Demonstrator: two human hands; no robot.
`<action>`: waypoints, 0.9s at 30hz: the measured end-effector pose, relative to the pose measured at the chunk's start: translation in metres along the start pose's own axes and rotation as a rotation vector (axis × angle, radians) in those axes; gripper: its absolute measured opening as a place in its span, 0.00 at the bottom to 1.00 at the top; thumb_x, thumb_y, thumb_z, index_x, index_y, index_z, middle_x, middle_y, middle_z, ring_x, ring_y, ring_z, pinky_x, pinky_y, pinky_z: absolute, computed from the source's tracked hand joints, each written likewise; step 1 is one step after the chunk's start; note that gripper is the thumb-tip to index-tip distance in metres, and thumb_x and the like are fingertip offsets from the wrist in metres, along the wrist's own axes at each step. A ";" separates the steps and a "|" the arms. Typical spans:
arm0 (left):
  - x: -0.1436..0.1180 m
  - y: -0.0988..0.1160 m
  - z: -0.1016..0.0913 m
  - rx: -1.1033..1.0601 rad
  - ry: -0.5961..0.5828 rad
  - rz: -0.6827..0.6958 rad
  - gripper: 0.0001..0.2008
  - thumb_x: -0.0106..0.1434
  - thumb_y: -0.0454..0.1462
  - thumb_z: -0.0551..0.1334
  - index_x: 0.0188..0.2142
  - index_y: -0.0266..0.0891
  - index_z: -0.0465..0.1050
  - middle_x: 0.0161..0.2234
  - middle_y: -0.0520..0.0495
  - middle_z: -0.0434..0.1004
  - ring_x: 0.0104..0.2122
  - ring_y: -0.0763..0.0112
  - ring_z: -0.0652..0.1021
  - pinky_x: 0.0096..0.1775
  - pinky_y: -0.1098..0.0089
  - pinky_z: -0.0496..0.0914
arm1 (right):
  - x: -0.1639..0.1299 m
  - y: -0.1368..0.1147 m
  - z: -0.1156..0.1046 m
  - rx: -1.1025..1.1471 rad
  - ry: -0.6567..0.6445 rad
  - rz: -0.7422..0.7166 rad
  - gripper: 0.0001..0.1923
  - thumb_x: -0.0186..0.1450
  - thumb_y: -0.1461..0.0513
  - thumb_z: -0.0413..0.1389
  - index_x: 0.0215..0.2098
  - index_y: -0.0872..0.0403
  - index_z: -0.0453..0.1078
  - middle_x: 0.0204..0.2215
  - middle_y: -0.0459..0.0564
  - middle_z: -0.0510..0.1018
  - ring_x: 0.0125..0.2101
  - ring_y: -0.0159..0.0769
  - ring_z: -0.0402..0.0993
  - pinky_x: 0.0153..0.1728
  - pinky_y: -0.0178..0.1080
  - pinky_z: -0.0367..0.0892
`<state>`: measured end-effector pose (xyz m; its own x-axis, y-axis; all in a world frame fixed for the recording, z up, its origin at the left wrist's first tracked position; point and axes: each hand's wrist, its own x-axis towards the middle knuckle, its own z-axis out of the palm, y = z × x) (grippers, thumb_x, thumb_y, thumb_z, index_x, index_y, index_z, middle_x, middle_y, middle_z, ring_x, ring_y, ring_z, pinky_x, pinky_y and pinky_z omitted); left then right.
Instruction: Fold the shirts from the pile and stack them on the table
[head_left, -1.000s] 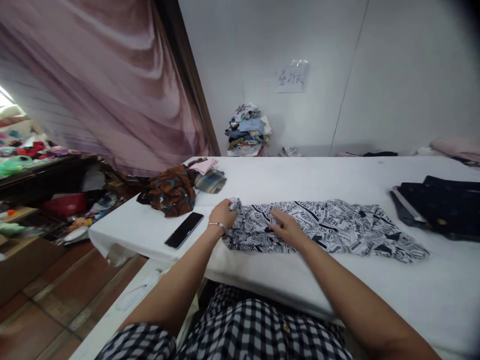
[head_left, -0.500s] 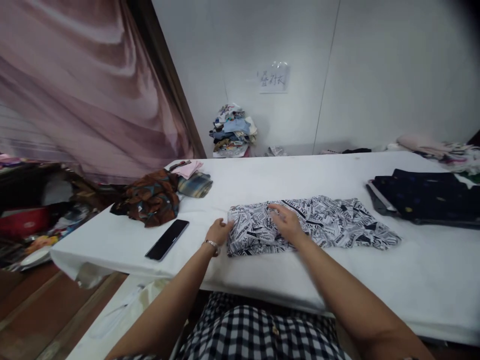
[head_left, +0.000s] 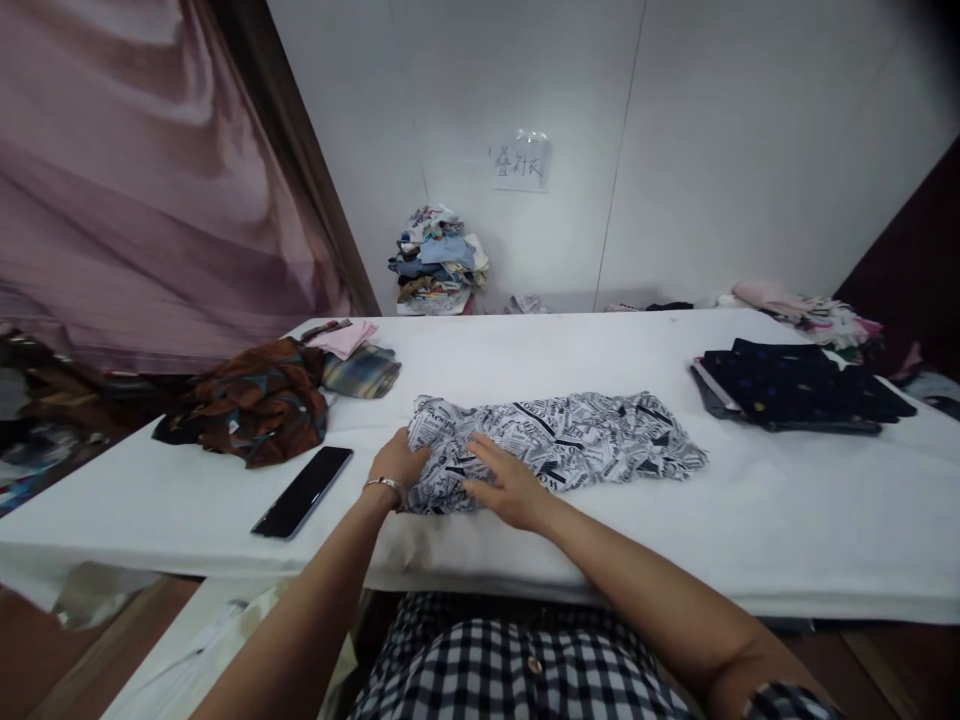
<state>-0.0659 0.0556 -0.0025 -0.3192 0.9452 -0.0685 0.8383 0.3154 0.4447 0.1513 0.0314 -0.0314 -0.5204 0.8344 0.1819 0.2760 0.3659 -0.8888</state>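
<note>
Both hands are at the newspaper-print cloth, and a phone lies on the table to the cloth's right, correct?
Not quite: the head view shows the phone to the left of the newspaper-print cloth. It does lie on the table, and the left hand and right hand are both at the cloth.

Here we are in what looks like a plain workroom for clothes! A long white table (head_left: 750,530) takes centre stage, a printed garment (head_left: 592,435) lying along its middle, a brown heap of clothing (head_left: 262,400) on its left end, a dark folded stack (head_left: 802,385) towards its right. Beyond the table's far edge, look, a tall mixed pile (head_left: 441,260) against a pale wall (head_left: 720,150), a handwritten paper sign (head_left: 522,163) above! And left of the table, a pink curtain (head_left: 112,200) with blurred clutter (head_left: 45,450) beneath!
</note>
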 end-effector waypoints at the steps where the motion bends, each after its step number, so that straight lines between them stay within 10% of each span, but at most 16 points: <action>1: 0.000 -0.005 -0.003 0.070 -0.005 0.008 0.19 0.59 0.38 0.59 0.49 0.35 0.69 0.46 0.35 0.78 0.46 0.52 0.78 0.44 0.62 0.69 | 0.002 -0.003 0.009 0.129 -0.013 0.076 0.34 0.63 0.50 0.56 0.65 0.47 0.57 0.67 0.50 0.54 0.66 0.44 0.50 0.62 0.49 0.54; 7: -0.008 0.034 -0.019 -0.057 -0.010 0.090 0.22 0.57 0.40 0.63 0.50 0.32 0.70 0.44 0.31 0.78 0.44 0.49 0.78 0.42 0.59 0.71 | 0.010 -0.011 0.019 0.765 0.082 0.379 0.34 0.62 0.49 0.58 0.63 0.49 0.60 0.62 0.52 0.65 0.61 0.42 0.61 0.61 0.48 0.56; 12: -0.026 0.102 -0.017 -0.839 -0.441 0.377 0.33 0.58 0.49 0.63 0.60 0.41 0.61 0.52 0.37 0.74 0.38 0.62 0.80 0.37 0.62 0.75 | -0.012 0.004 -0.037 1.006 0.389 0.301 0.29 0.65 0.44 0.50 0.58 0.51 0.65 0.51 0.53 0.76 0.52 0.45 0.71 0.52 0.49 0.66; 18: -0.010 0.073 0.042 -0.622 -0.141 0.239 0.25 0.58 0.46 0.64 0.52 0.37 0.70 0.52 0.37 0.75 0.47 0.60 0.77 0.49 0.62 0.70 | -0.049 0.034 -0.089 0.802 0.556 0.596 0.34 0.62 0.55 0.57 0.64 0.51 0.56 0.47 0.53 0.77 0.40 0.39 0.76 0.38 0.40 0.72; 27: -0.002 0.066 0.073 -0.534 -0.188 0.110 0.29 0.56 0.42 0.65 0.56 0.35 0.65 0.56 0.36 0.71 0.52 0.61 0.74 0.52 0.66 0.66 | -0.026 0.043 -0.083 0.039 0.424 0.477 0.42 0.56 0.62 0.56 0.68 0.52 0.51 0.55 0.55 0.71 0.48 0.43 0.71 0.47 0.44 0.67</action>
<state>0.0220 0.0807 -0.0384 -0.1174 0.9842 -0.1324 0.5073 0.1741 0.8440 0.2435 0.0593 -0.0398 0.0200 0.9954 -0.0942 0.3650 -0.0950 -0.9261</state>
